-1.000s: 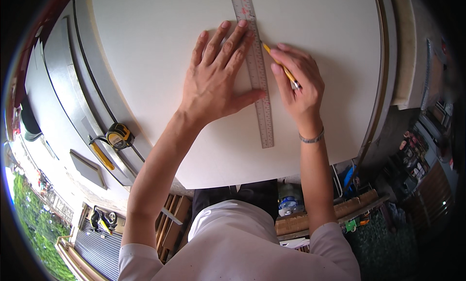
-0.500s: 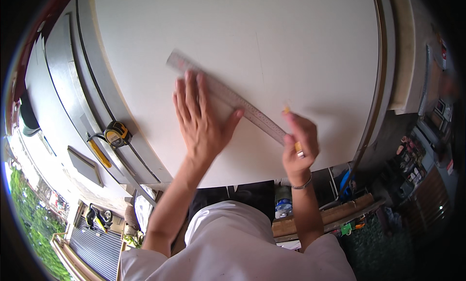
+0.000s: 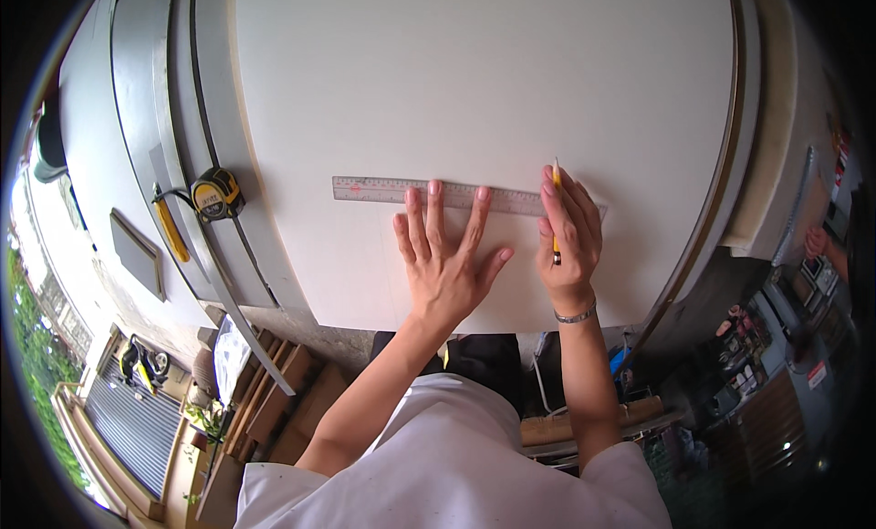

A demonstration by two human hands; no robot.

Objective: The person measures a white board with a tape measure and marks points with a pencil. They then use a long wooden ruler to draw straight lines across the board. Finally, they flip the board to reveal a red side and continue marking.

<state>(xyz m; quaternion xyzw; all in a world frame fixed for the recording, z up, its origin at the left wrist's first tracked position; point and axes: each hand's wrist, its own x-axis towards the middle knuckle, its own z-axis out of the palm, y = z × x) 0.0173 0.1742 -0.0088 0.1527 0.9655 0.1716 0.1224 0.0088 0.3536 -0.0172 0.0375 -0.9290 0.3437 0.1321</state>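
A long metal ruler (image 3: 456, 195) lies flat and level across a large white board (image 3: 474, 82) that covers the tabletop (image 3: 146, 109), running from left of the board's middle toward the right. The left hand (image 3: 444, 260) is spread wide, palm down, with its fingertips (image 3: 434, 189) resting on the ruler's near edge — a hold that looks meant to keep the straightedge from sliding on the smooth surface. The right hand (image 3: 568, 237) sits at the ruler's right end, its fingers closed around a yellow pencil (image 3: 556, 214) held upright, the tip poking out above the fingers just at the ruler's far edge — seemingly so the edge can guide it. A thin bracelet (image 3: 576, 316) circles the right wrist. Well off to the left, on the grey rail beside the board, a yellow-and-black tape measure (image 3: 217, 193) sits within reach but out of the way.
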